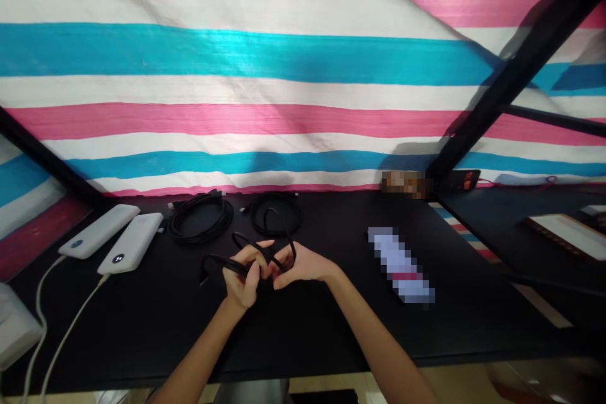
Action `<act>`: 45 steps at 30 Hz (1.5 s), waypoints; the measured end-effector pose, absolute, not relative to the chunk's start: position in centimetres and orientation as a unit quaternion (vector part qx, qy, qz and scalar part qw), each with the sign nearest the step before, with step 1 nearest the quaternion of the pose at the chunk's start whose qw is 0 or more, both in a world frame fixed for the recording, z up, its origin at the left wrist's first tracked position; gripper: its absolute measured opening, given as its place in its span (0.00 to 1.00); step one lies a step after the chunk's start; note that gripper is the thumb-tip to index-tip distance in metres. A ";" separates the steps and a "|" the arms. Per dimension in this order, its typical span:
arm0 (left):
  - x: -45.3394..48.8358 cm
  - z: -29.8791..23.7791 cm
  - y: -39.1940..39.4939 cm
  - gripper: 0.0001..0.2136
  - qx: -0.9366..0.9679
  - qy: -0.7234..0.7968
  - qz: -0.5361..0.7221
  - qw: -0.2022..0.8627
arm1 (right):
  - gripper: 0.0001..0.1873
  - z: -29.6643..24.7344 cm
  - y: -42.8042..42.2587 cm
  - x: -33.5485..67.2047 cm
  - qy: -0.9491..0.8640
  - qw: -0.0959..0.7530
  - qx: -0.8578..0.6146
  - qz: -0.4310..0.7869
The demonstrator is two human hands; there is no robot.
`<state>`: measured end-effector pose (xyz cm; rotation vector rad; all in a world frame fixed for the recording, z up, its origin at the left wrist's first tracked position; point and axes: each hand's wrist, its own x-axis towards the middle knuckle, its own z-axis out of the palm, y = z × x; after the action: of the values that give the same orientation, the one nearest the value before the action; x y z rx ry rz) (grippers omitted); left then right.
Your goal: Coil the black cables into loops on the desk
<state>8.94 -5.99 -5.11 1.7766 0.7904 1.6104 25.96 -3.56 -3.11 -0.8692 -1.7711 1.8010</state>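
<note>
A thin black cable [225,259] runs between my two hands in loose loops above the black table. My left hand [245,276] is closed around it, and one end with a plug sticks out to the left. Close beside it, my right hand [303,263] has its thumb and fingers curled round another stretch of the cable, which arches up over the fingers. Behind my hands lie a coiled black cable [199,238] with its plugs showing and a smaller black coil [255,222], partly overlapped in view by the held loop.
Two white power banks [135,240] with white leads lie at the left, near a white object [16,328] at the edge. To the right rests a blurred phone-like slab [398,262]. A striped sheet [265,57] hangs behind, and a black post [492,85] slants at right.
</note>
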 end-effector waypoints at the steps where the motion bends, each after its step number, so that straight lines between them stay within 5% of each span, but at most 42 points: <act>1: 8.8 -5.2 -5.8 0.15 0.668 0.300 0.610 0.302 | 0.17 -3.0 -3.5 25.9 -0.645 0.244 -0.314 0.652; 16: 8.3 -6.2 -4.8 0.07 0.563 0.352 0.656 0.359 | 0.20 -3.6 -3.8 24.7 -0.637 0.326 -0.378 0.588; 24: 7.9 -6.4 -4.2 0.08 0.659 0.327 0.502 0.454 | 0.16 -4.2 -4.4 24.2 -0.667 0.330 -0.386 0.546; 36: 6.2 -4.5 -3.3 0.22 0.781 0.503 0.321 0.186 | 0.19 -5.2 -3.5 24.2 -0.645 0.299 -0.376 0.595; 45: 5.1 -5.9 -2.4 0.21 0.651 0.601 0.465 0.001 | 0.20 -5.7 -2.5 25.5 -0.607 0.423 -0.430 0.518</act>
<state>5.06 -2.40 -5.94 2.0433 1.8859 1.4599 25.49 -2.46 -5.66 -1.0755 -1.5188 1.2973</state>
